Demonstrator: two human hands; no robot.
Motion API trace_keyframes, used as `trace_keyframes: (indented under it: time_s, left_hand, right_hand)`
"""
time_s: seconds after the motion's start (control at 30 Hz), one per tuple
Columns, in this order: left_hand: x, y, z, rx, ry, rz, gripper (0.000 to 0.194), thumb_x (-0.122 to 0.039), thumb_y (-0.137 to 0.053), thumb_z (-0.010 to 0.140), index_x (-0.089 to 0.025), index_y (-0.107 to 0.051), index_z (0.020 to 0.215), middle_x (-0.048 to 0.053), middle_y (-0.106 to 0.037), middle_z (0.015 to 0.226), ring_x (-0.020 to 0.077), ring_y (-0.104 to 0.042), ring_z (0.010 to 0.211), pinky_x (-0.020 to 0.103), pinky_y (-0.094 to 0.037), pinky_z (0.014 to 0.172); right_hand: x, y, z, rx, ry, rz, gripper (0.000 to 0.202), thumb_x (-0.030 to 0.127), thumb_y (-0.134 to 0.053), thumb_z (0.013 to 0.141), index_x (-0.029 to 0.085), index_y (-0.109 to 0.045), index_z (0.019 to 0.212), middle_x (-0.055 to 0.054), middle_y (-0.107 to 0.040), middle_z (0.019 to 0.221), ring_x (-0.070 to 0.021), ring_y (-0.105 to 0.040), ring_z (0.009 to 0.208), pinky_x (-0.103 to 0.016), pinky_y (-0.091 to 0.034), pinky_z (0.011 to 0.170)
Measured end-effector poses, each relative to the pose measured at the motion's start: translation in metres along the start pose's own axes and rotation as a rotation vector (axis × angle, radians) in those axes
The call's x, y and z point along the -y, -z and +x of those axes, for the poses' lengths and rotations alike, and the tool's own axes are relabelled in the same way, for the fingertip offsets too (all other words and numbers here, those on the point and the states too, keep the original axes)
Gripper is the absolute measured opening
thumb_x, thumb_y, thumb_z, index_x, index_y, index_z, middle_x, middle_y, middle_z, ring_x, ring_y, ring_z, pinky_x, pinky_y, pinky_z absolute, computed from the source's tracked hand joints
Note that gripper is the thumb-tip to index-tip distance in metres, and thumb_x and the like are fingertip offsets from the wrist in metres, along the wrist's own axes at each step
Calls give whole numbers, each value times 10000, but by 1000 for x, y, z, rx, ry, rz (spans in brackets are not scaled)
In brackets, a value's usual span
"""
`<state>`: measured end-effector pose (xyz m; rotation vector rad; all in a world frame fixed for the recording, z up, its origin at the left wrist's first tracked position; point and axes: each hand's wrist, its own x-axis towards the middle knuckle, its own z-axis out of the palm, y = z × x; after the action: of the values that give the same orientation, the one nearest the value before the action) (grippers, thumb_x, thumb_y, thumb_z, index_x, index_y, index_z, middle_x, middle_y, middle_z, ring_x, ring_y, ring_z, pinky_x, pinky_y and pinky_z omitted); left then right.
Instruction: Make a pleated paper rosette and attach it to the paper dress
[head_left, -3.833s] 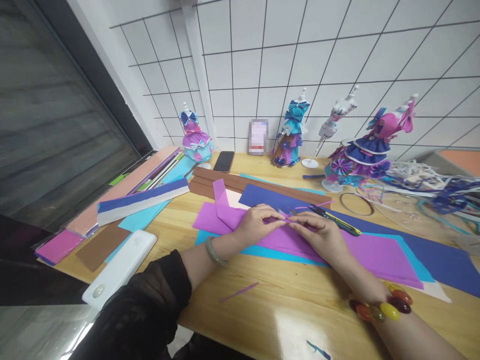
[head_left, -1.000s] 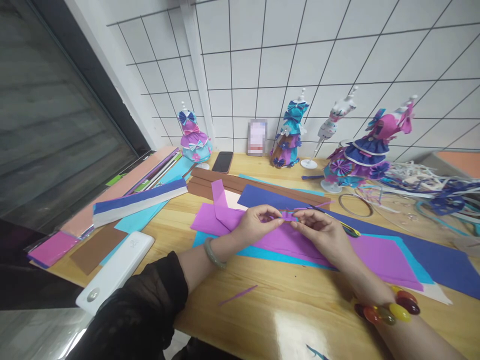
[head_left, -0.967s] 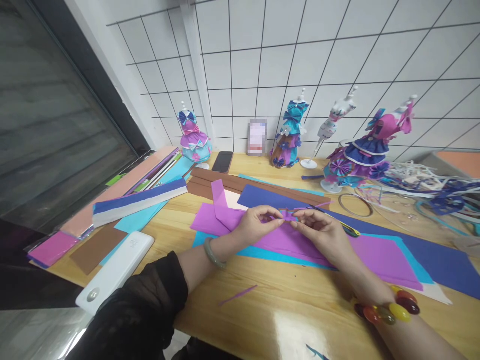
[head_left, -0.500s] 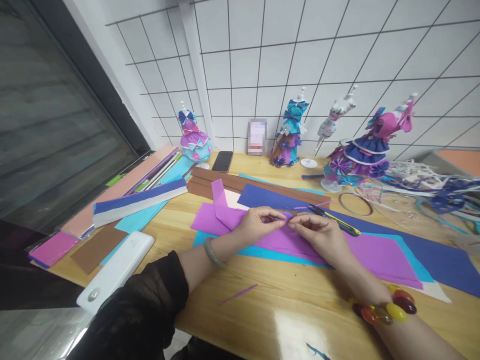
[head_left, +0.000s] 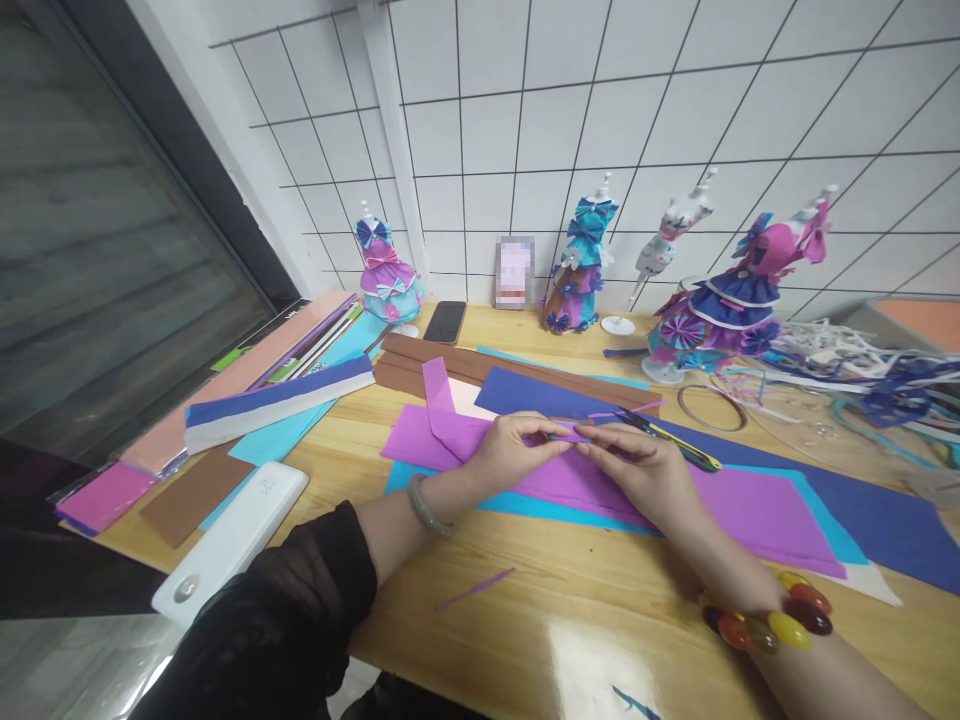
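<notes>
Over the purple paper (head_left: 765,510) at the middle of the table, my left hand (head_left: 517,450) and my right hand (head_left: 637,465) meet fingertip to fingertip. Both are closed in a pinch on a small purple paper piece (head_left: 574,432) between them, mostly covered by the fingers. Light blue paper (head_left: 420,480) shows under the purple sheets, and dark blue paper (head_left: 885,515) lies behind and to the right. A black and yellow cutting tool (head_left: 686,445) rests just beyond my right hand.
Dressed miniature forms (head_left: 390,275), (head_left: 581,270) and a phone (head_left: 445,322) stand or lie along the wall. A white device (head_left: 232,540) sits at the left edge. Tangled strips (head_left: 840,360) are at the right, a purple scrap (head_left: 476,588) in front.
My fingertips have shifted slightly, and a little more of the small purple piece shows between them. The surrounding things have not moved.
</notes>
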<state>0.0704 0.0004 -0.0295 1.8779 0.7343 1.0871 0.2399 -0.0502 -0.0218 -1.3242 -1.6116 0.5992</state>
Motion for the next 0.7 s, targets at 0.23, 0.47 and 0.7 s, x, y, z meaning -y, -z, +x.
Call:
trace_keyframes:
  time_s: [0.23,0.47,0.7]
  left_hand:
    - [-1,1,0,20,-44,-16,193,-286,-588,730,-166,-673,856,55,-645,826,119,-559,744,241,-436,696]
    - [-2,3,0,32,-72,5,186,-261,-587,732,-162,-668,868,65,-648,868,127,-569,779,258,-445,735]
    - [-1,3,0,33,-38,52,207,-277,-595,723,-162,-667,879,52,-639,790,111,-549,689,238,-440,649]
  right_hand:
    - [-2,1,0,11,128,-107,182,274,-581,754,249,-692,897,-54,-683,872,-202,-618,791,-370,-486,736]
    - [-3,2,0,19,167,-133,173,274,-566,765,241,-689,882,-57,-675,857,-201,-613,788,-366,-487,735]
    - [-3,3,1,25,154,-141,159,291,-561,764,256,-687,855,-53,-672,848,-207,-608,798,-376,-481,747]
